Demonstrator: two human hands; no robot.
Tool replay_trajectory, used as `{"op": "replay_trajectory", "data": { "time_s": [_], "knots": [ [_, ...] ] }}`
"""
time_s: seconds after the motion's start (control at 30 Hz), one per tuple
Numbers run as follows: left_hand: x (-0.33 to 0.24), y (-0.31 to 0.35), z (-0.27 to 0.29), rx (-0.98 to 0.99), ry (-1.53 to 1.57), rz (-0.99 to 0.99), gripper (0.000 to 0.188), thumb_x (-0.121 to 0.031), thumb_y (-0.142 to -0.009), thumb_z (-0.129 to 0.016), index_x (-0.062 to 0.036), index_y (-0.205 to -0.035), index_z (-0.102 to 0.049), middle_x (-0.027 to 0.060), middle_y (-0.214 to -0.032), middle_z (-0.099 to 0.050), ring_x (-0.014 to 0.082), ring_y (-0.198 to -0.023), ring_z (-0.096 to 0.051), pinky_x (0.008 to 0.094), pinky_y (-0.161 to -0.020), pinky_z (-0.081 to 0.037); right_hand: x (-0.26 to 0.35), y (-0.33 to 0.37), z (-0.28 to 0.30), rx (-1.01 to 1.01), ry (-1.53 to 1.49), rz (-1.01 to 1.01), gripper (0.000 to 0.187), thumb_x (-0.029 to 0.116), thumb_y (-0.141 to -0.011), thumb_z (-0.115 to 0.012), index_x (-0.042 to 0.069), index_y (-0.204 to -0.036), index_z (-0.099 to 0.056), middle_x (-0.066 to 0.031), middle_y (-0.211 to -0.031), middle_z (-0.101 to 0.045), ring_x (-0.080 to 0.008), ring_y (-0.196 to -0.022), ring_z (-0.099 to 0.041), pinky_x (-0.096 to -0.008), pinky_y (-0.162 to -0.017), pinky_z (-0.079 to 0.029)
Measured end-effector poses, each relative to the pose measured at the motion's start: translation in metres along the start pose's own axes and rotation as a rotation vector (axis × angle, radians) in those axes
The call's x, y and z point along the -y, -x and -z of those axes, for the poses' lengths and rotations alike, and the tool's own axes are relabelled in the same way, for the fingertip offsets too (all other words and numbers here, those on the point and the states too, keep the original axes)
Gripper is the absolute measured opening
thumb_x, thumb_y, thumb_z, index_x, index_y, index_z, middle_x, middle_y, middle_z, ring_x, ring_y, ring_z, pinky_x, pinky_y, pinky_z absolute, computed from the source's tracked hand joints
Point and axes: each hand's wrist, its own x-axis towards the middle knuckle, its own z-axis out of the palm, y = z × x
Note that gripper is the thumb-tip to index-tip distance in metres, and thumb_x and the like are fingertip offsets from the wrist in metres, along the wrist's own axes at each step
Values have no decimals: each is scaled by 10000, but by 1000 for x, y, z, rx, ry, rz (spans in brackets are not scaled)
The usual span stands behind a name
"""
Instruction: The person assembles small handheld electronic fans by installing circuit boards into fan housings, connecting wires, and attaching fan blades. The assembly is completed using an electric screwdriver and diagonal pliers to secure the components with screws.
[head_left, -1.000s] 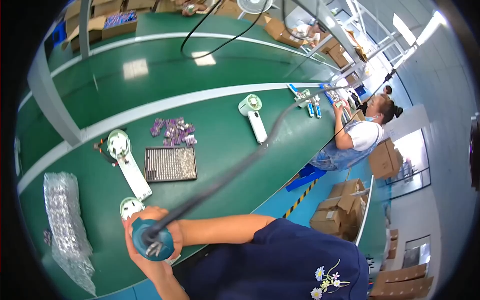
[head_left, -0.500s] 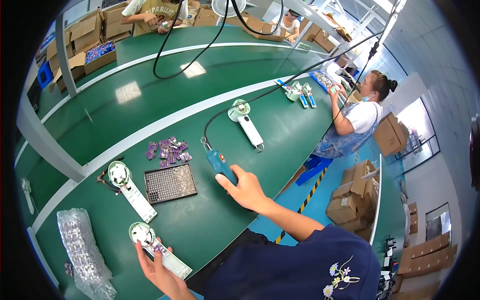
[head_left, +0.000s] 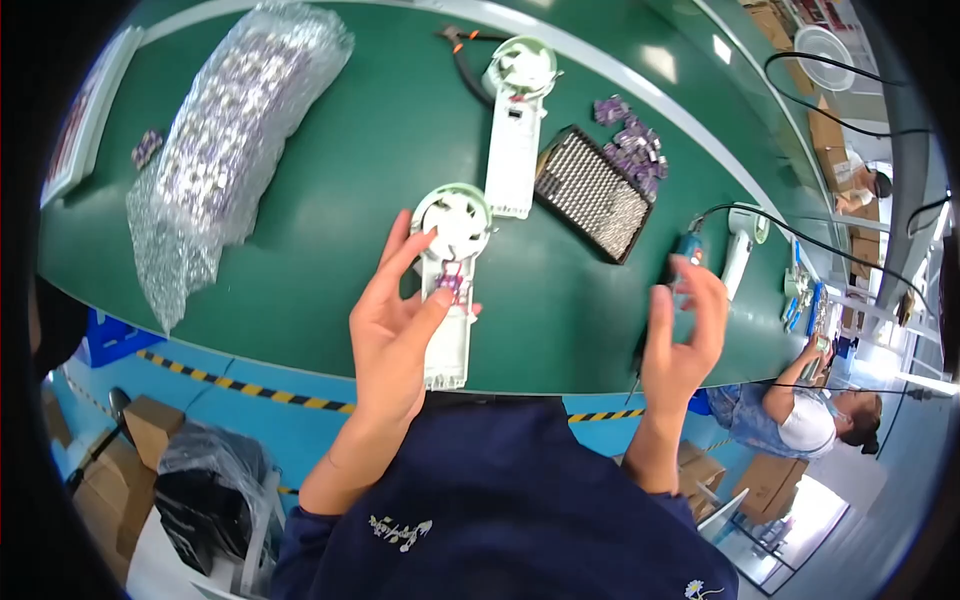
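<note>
My left hand (head_left: 385, 335) holds an opened handheld fan (head_left: 447, 350), a white handle shell with a pale green round head, at the front edge of the table. Its thumb rests on a small purple circuit board (head_left: 449, 285) inside the handle, where thin wires show. My right hand (head_left: 685, 335) is open, thumb and fingers apart, in front of a teal electric screwdriver (head_left: 690, 247). That screwdriver hangs on a black cord and is partly hidden by the hand; its thin bit points toward the table's front edge.
A second opened fan (head_left: 513, 150) lies farther off beside orange-and-black cutters (head_left: 455, 42). Right of it are a black tray of small screws (head_left: 597, 195) and several purple boards (head_left: 632, 145). A bubble-wrapped bundle (head_left: 235, 120) lies left. Another fan (head_left: 740, 245) and a co-worker (head_left: 800, 410) are at right.
The view has turned, so the table's left part now fills the middle. My right hand has opened off the screwdriver it was gripping. My left hand still holds the fan.
</note>
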Motion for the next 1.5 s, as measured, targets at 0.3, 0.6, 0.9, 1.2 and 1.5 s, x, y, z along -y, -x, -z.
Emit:
{"op": "replay_trajectory", "data": {
  "time_s": [0.3, 0.6, 0.9, 1.2, 1.5],
  "knots": [
    [-1, 4, 13, 61, 53, -25, 502, 153, -895, -500, 44, -1385, -488, 174, -1613, -178, 246, -1232, -567, 342, -1009, -492, 47, -28, -71, 671, -456, 583, 325, -3, -723, -784, 93, -1033, -757, -26, -927, -638, -142, -683, -628, -266, -532, -471],
    [1, 1, 22, 149, 92, -37, 558, 169, -853, -476, 51, -1398, -477, 176, -1622, -157, 286, -1276, -539, 355, -1007, -486, 43, -32, -86, 781, -545, 582, 412, -27, -638, -778, 98, -1031, -775, -59, -949, -567, -123, -665, -609, -254, -535, -462],
    [1, 1, 21, 146, 57, -58, 555, 154, -847, -477, 54, -1392, -483, 180, -1621, -165, 297, -1331, -485, 371, -1042, -456, 45, -31, -96, 669, -661, 583, 295, -29, -722, -784, 0, -1013, -744, -108, -971, -699, -136, -672, -631, -241, -525, -454],
    [0, 2, 19, 136, 81, -62, 556, 160, -848, -454, 62, -1395, -474, 179, -1619, -162, 284, -1302, -513, 348, -1000, -485, 49, -44, -93, 729, -665, 468, 208, -38, -778, -741, -19, -985, -738, -126, -915, -715, -205, -767, -652, -294, -675, -523],
    [3, 2, 21, 135, 51, -100, 570, 168, -839, -441, 57, -1398, -471, 176, -1616, -162, 272, -1275, -537, 349, -946, -526, 78, -43, -75, 719, -377, 428, 207, -13, -781, -756, 72, -970, -745, -91, -926, -612, -174, -758, -626, -279, -594, -494]
  ]
}}
